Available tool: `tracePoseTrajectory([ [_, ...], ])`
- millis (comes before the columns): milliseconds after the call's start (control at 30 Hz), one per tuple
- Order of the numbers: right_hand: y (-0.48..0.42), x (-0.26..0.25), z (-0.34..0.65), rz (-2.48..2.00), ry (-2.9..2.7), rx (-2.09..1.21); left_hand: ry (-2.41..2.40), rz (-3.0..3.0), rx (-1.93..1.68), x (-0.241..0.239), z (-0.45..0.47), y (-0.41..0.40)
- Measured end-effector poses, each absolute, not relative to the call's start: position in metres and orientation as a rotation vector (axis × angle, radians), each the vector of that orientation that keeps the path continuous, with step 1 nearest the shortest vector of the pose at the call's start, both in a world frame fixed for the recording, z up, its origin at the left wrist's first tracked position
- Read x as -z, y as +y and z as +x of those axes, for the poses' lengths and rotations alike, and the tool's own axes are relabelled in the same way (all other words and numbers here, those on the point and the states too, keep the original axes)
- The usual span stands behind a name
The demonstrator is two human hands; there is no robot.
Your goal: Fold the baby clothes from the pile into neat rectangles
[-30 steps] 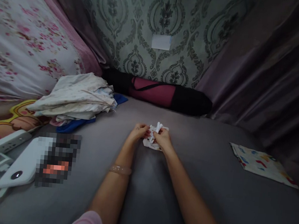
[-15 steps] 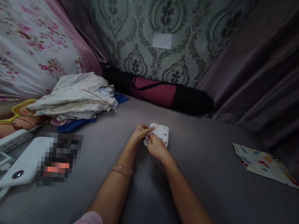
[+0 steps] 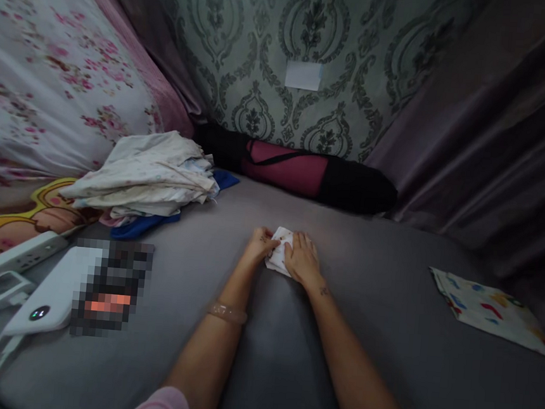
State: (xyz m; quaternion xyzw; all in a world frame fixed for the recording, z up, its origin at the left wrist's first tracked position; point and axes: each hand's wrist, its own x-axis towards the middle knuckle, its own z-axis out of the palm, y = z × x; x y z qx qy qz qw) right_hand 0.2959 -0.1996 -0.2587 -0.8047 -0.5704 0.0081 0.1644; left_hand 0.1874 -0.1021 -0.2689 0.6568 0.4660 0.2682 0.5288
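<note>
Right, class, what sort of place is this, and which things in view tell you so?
Most likely a bedroom, perhaps a curtained bed: a gray sheet covers the broad, flat surface, a purplish curtain hangs at the right, and damask-patterned wallpaper covers the wall ahead.

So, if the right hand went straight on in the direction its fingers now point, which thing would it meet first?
Beyond the white cloth under its fingers, the right hand would probably meet the long black-and-maroon bag first, though the depth is hard to judge.
</note>
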Motion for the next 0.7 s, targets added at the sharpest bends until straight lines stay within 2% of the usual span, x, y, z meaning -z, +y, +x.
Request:
tracePoseTrajectory([
  [133, -0.198, 0.269, 0.296, -2.351, -1.662, -0.034, 1.15, 1.641, -0.64, 0.274, 0.187, -0.101],
  [333, -0.197, 0.256, 0.298, -2.362, -1.643, -0.07, 1.125, 1.621, -0.616, 0.277, 0.184, -0.098],
  [533, -0.193, 0.241, 0.275, -2.244, -1.614, 0.142, 1.183, 1.597, -0.627, 0.273, 0.177, -0.085],
  [700, -0.186, 0.258, 0.253, -2.226, -1.702, 0.064, 1.254, 1.602, -0.634, 0.275, 0.171, -0.077],
])
